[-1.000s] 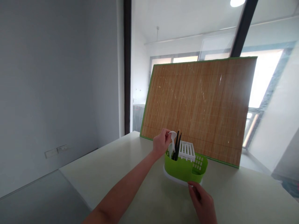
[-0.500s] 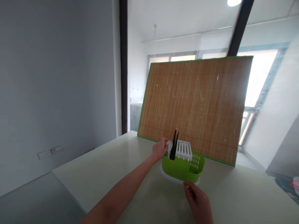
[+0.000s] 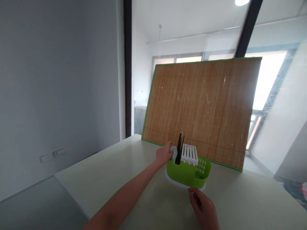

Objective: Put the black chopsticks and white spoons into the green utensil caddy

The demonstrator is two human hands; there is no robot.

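A green plastic utensil caddy (image 3: 182, 174) with a white base stands on the table. In its left section are white spoons (image 3: 174, 153), their bowls up and overlapping, beside upright black chopsticks (image 3: 179, 150). My left hand (image 3: 164, 155) reaches to the caddy's left end, its thumb and fingers closed at the edge of a spoon; some fingertips are hidden. A slotted white rack (image 3: 189, 153) sits on the caddy's middle. My right hand (image 3: 203, 204) is at the caddy's front, fingers curled and fingertips pressed together by the white base; what they may hold is hidden.
A bamboo mat (image 3: 199, 108) with green edging leans upright behind the caddy. The pale table (image 3: 115, 172) extends around it. Behind is a glass partition with dark frames; a wall with sockets (image 3: 52, 156) lies left.
The spoon at my left hand has shifted slightly and now overlaps another spoon's outline. My left fingers have moved a little; my right hand has stayed nearly still.
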